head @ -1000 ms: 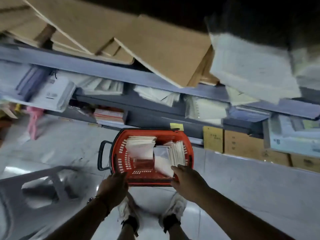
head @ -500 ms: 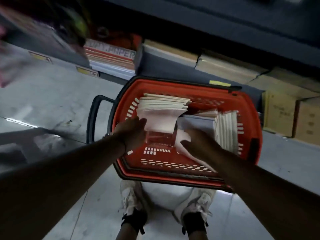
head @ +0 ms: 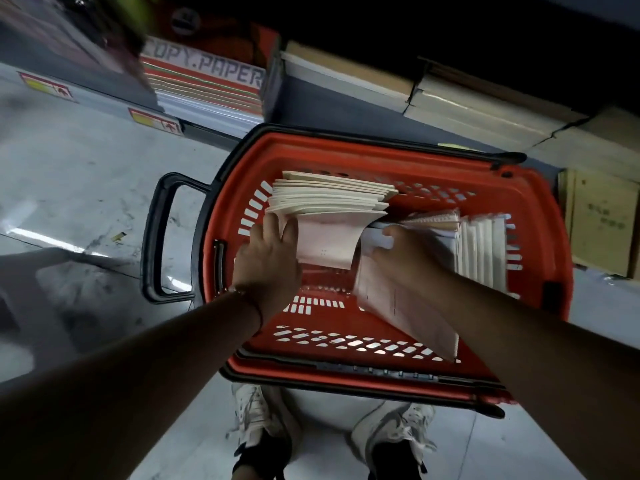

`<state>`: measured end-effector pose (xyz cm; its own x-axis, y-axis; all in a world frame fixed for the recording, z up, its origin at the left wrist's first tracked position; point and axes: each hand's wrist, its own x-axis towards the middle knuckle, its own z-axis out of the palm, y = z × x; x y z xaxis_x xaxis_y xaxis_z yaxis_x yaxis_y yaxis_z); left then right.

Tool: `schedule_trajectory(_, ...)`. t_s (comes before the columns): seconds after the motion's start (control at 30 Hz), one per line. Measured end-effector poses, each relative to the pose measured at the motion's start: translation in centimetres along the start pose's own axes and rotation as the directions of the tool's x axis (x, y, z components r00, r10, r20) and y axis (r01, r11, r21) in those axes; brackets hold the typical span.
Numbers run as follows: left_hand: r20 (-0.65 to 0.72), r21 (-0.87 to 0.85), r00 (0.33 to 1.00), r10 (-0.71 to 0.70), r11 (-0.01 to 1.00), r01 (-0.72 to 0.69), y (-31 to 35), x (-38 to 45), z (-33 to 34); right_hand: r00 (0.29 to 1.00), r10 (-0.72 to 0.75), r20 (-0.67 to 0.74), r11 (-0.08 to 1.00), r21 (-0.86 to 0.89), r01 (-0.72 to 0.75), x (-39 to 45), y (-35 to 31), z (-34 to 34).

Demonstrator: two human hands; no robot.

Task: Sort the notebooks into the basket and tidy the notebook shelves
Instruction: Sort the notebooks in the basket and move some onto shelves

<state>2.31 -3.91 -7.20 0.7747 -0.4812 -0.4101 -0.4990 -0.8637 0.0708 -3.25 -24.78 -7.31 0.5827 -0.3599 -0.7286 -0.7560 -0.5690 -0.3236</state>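
A red plastic basket with black handles stands on the floor in front of my feet. Inside, at the far left, leans a stack of cream notebooks; another row of white notebooks stands at the right. My left hand presses with straight fingers against the front of the left stack. My right hand grips a pale notebook that slants down toward the basket's near wall, beside the right row.
A low grey shelf behind the basket holds reams of copy paper and flat cardboard packs. Brown cartons stand at the right. My white shoes are just below the basket. A grey stool is at the left.
My head has tipped down from the upper shelves to the basket. Both hands have reached into it, the left onto the left stack, the right onto the slanted notebook.
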Motion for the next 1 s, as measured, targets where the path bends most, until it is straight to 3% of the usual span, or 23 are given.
schedule_trajectory(0.13,-0.032,-0.102,0.999,-0.025,0.995,0.022,0.4,1.7,-0.9,0.999,-0.027,-0.04,0.998,0.055,0.03,0.5,-1.2,-0.3)
schedule_trajectory(0.3,0.072,-0.147,0.995,0.071,0.987,-0.059,0.6,2.4,-0.5,1.0,-0.01,-0.023,0.995,0.098,0.012,1.6,-2.0,0.3)
schedule_trajectory(0.53,0.122,-0.19,0.992,0.038,0.982,-0.015,-0.3,1.0,0.5,1.0,-0.002,0.017,0.981,0.196,-0.002,-0.1,-0.8,3.2)
schedule_trajectory(0.67,0.057,-0.393,0.998,0.024,0.92,0.001,-0.7,-0.9,-1.9,0.997,0.078,0.001,0.952,0.297,-0.075,-3.7,0.2,2.7)
schedule_trajectory(0.73,0.03,-0.543,0.997,0.077,0.838,-0.048,-0.3,-2.4,-4.4,0.994,0.111,-0.009,0.911,0.401,-0.098,-5.5,0.8,2.3)
schedule_trajectory(0.83,0.016,-0.82,0.989,0.148,0.568,-0.072,0.7,-5.1,-9.4,0.989,0.146,0.007,0.806,0.579,-0.123,-8.6,0.4,0.6)
schedule_trajectory(1.0,0.054,-0.987,0.993,0.104,0.154,0.037,2.1,-7.5,-19.0,0.995,0.077,0.066,0.636,0.765,-0.1,-14.4,-0.3,-4.1)
